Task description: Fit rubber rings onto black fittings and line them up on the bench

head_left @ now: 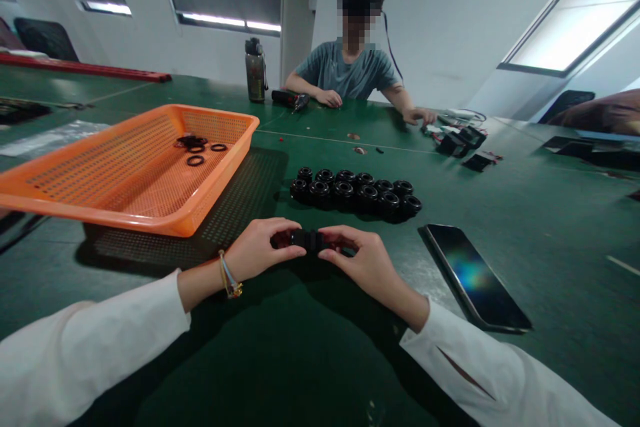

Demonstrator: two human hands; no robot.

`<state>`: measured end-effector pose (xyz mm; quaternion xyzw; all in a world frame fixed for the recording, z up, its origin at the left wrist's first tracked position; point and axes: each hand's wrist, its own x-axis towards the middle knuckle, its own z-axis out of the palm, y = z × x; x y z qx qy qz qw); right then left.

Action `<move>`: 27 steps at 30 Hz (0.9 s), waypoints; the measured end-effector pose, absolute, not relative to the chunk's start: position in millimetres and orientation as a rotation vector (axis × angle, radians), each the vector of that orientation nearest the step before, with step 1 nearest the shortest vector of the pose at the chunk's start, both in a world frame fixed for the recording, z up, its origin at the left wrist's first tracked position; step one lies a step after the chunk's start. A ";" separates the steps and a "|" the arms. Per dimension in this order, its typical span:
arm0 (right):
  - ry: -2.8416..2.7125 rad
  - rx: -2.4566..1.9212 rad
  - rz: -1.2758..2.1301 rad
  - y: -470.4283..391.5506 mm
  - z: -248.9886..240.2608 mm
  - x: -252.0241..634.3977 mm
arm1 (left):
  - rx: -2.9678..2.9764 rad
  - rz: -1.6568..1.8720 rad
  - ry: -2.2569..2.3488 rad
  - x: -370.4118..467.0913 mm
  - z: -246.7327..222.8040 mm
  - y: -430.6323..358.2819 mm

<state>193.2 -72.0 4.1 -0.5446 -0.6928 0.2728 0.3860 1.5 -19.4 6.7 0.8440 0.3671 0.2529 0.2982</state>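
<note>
My left hand (267,248) and my right hand (357,255) meet just above the green table, each pinching one end of a small black ribbed cylindrical part (313,241). Fingertips cover both its ends, so its exact kind is unclear. Directly beyond it stand two close rows of shiny black round parts (344,189) with holes in their tops. To the left, an orange perforated basket (200,208) holds several black rings (195,161), some in a small heap and others loose.
A phone (473,273) lies on the table (240,373) to the right. Across the table a person (350,67) sits, one hand near black boxes with wires (460,140). A dark bottle (255,73) and a power screwdriver (290,99) are at the far side.
</note>
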 end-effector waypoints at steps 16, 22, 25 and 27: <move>-1.788 -1.399 0.684 -72.5 7.2 192.7 | 2.257 0.679 0.977 1.1 6.0 -19.1; -1.783 -1.357 0.720 -72.8 3.5 194.5 | 2.269 0.681 0.964 0.4 6.2 -19.2; -1.814 -1.327 0.681 -72.2 2.7 195.3 | 2.267 0.678 0.961 0.7 6.9 -19.4; -1.825 -1.319 0.643 -71.5 2.9 195.6 | 2.266 0.670 0.952 0.8 6.9 -19.4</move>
